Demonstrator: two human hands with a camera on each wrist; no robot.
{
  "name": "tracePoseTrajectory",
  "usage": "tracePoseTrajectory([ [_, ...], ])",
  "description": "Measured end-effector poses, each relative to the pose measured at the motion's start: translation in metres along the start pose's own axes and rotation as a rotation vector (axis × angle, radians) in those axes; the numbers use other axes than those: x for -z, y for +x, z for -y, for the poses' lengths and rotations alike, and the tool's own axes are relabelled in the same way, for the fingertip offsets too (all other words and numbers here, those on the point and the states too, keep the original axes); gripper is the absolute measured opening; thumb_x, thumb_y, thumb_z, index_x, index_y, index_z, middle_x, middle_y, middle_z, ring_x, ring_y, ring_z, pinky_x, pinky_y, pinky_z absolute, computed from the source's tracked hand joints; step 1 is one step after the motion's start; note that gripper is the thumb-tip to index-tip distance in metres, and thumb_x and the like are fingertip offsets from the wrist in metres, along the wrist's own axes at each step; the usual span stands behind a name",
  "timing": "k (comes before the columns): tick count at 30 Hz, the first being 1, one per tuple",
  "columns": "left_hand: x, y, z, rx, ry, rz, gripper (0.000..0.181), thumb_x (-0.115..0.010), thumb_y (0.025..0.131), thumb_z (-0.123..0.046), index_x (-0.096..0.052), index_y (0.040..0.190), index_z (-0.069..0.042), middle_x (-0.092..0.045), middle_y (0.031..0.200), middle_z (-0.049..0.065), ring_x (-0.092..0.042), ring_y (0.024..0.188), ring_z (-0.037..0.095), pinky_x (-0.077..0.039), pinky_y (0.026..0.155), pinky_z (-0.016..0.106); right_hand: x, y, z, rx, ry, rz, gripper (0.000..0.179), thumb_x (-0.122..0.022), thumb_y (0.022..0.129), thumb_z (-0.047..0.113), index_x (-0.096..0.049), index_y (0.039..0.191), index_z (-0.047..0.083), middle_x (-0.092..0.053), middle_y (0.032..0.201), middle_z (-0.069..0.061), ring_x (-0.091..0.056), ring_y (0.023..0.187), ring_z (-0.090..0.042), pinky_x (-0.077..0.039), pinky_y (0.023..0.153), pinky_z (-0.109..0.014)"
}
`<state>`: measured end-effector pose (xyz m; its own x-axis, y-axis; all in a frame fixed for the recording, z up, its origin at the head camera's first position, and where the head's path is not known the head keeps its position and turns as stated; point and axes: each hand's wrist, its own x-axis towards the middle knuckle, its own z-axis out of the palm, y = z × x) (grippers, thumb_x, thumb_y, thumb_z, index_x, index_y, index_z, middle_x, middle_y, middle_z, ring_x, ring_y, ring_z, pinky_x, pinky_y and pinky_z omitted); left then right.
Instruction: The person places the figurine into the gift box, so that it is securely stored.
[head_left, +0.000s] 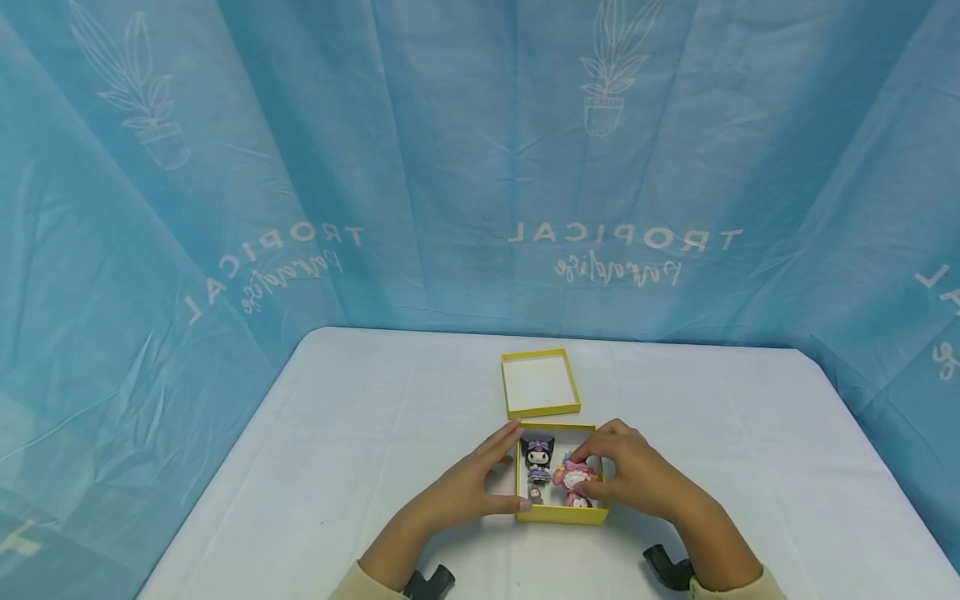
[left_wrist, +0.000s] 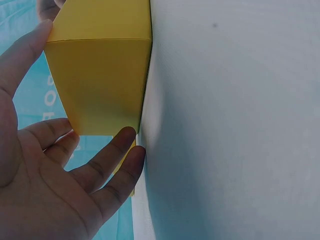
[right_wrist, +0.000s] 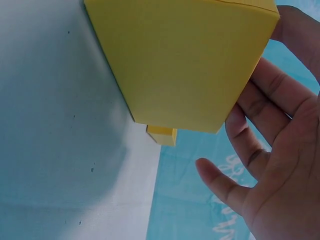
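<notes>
A shallow yellow box (head_left: pixel 562 515) with a white inside stands on the table, its top uncovered. My left hand (head_left: pixel 468 492) holds its left side, thumb at the near corner and fingers at the far corner. In the left wrist view that hand (left_wrist: pixel 65 170) spans the yellow side wall (left_wrist: pixel 100 85). Inside lies a black-hooded figurine (head_left: pixel 537 458), with a small greyish figure (head_left: pixel 535 494) below it. At the box's right half, my right hand (head_left: pixel 637 471) pinches a pink figurine (head_left: pixel 576 477) between thumb and fingers. The right wrist view hides those fingertips behind the box wall (right_wrist: pixel 180 65).
Behind the box lies a yellow-edged lid (head_left: pixel 543 410), its white inside facing up. A white cloth covers the table (head_left: pixel 315 467). Blue printed curtains (head_left: pixel 450 167) hang along the far edge and both sides.
</notes>
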<state>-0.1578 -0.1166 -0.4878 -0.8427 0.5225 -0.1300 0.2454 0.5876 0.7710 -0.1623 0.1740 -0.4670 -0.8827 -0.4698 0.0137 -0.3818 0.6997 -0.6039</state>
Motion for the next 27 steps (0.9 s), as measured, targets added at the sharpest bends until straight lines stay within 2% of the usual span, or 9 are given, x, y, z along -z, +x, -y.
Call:
tracePoseTrajectory([
  [8,0.0,0.0,0.001,-0.003,0.005,-0.004,0.102,-0.077,0.08,-0.061,-0.016,0.16,-0.046,-0.007,0.171,-0.016,-0.04,0.149,0.021,-0.028,0.123,0.058,-0.002,0.003,0.003,0.006,-0.068,-0.005,0.024,-0.085,0.08,0.037,-0.076,0.103,0.035,-0.065,0.097,0.026,-0.046,0.1,-0.008,-0.047,0.08,-0.031],
  [15,0.0,0.0,0.001,0.0,0.006,-0.002,0.101,-0.076,0.08,-0.061,-0.015,0.16,-0.046,-0.007,0.172,-0.015,-0.039,0.149,0.021,-0.027,0.123,0.058,-0.004,0.003,0.007,0.036,-0.125,-0.025,0.026,-0.085,0.08,0.036,-0.079,0.104,0.029,-0.07,0.105,0.023,-0.048,0.104,-0.007,-0.045,0.089,-0.039],
  [21,0.0,0.001,0.002,-0.009,0.007,0.001,0.102,-0.076,0.081,-0.061,-0.015,0.161,-0.043,-0.006,0.172,-0.014,-0.041,0.148,0.023,-0.03,0.122,0.058,-0.006,0.004,0.01,0.031,-0.171,-0.044,0.025,-0.088,0.078,0.036,-0.08,0.101,0.029,-0.069,0.099,0.022,-0.049,0.103,-0.007,-0.046,0.09,-0.04],
  [27,0.0,0.001,0.003,-0.012,0.013,-0.001,0.101,-0.075,0.082,-0.061,-0.015,0.161,-0.044,-0.007,0.172,-0.012,-0.038,0.15,0.023,-0.029,0.123,0.059,-0.009,0.003,0.011,0.027,-0.203,-0.042,0.028,-0.088,0.078,0.038,-0.08,0.102,0.027,-0.071,0.097,0.019,-0.051,0.107,-0.009,-0.044,0.101,-0.048],
])
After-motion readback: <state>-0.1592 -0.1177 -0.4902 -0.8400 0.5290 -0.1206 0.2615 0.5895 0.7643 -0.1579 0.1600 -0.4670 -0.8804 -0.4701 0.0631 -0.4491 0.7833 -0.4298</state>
